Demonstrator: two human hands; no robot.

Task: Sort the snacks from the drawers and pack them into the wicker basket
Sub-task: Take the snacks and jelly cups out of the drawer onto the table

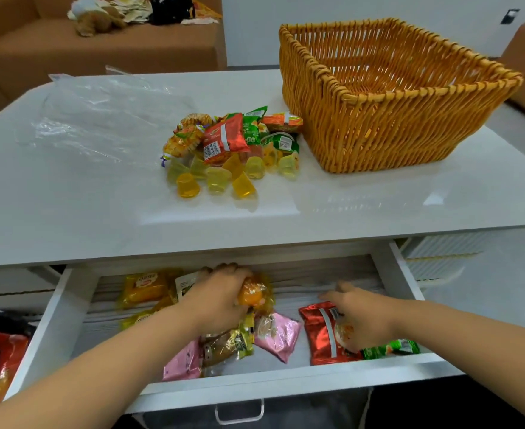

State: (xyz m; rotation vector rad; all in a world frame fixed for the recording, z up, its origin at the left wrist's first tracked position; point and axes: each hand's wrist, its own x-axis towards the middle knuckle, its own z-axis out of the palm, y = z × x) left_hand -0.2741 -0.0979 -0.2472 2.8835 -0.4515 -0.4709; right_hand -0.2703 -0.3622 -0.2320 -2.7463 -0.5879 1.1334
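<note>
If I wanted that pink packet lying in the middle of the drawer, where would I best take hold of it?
Probably by its far crimped end, coming from above. The pink packet lies flat and tilted on the drawer floor, its near corner free, but the left hand and a brown wrapped snack crowd its left side, so reach from the right.

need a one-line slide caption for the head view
Left hand grips an orange snack pack in the open drawer; right hand rests on a red packet.
</note>
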